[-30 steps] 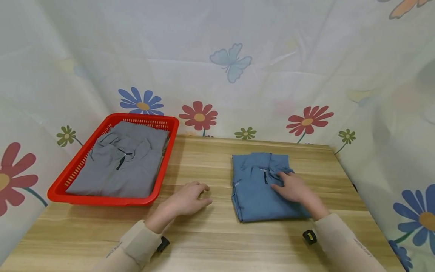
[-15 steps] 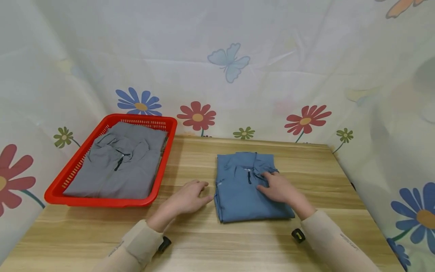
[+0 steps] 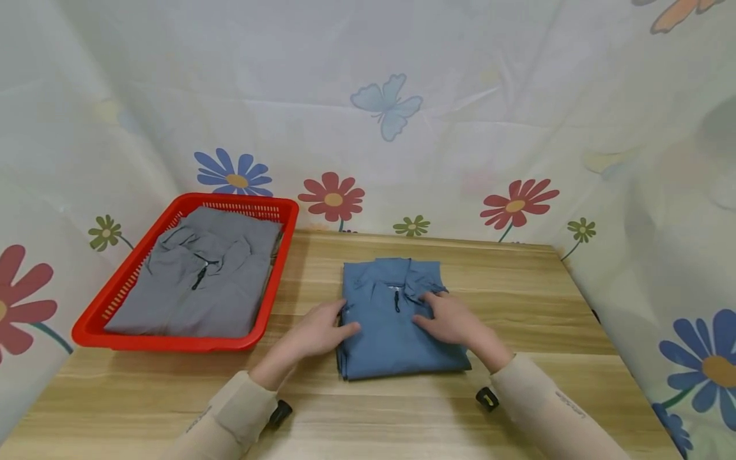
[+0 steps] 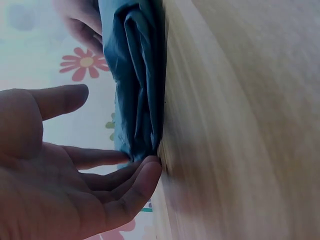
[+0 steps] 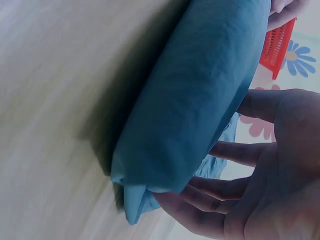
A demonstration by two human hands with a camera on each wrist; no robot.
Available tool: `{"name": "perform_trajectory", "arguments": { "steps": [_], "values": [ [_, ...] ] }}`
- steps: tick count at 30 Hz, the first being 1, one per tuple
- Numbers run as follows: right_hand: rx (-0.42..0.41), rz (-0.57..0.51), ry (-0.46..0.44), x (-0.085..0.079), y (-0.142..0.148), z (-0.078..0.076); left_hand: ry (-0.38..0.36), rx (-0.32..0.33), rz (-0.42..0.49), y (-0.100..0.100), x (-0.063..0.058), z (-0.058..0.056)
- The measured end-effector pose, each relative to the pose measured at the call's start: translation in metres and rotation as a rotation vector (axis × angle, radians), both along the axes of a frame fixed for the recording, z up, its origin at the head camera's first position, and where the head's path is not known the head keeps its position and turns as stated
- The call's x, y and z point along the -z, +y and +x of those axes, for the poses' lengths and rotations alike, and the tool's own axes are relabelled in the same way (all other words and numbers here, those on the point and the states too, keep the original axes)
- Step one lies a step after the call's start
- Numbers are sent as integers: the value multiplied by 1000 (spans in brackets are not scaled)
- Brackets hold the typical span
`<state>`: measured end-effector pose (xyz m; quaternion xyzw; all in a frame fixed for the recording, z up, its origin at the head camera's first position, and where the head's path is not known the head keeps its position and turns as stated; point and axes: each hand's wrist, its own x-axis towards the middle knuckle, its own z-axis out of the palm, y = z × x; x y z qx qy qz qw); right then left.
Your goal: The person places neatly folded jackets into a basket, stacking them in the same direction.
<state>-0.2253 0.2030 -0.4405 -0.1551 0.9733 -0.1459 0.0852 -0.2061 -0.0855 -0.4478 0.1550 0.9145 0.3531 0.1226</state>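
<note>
A folded blue zip-neck top [image 3: 376, 348] lies face up on the wooden table, its collar toward the back and a dark zip pull [image 3: 397, 302] at the neck. My right hand [image 3: 454, 322] rests on its right part with fingers spread and fairly straight. In the right wrist view those fingertips [image 5: 170, 202] touch the cloth near its folded edge. At the opposite side, my left hand [image 3: 316, 331] meets the garment's left edge. The left wrist view shows the layered folds [image 4: 137, 85], with lightly bent fingertips [image 4: 150, 167] against them and the thumb apart.
To the left stands a red plastic basket [image 3: 172, 344] with slotted walls, holding a folded grey top [image 3: 190, 303] with its own dark zip pull. A flower-printed white sheet [image 3: 460, 140] hangs behind and beside the wooden table [image 3: 517, 275].
The blue top has slid left across the table under my right hand, up to my left hand. My left hand has barely moved and now touches its edge.
</note>
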Motion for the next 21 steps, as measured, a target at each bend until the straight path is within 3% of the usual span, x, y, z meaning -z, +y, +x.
{"name": "perform_trajectory", "arguments": {
  "steps": [8, 14, 21],
  "values": [
    [-31, -80, -19, 0, -8, 2, -21, -66, 36, -5, 3, -2],
    [-8, -263, -43, -1, 1, 5, -50, -83, 68, -10, 4, -4],
    [67, -462, -2, -3, 18, 8, -171, -154, 259, -10, 4, -8]
  ]
}}
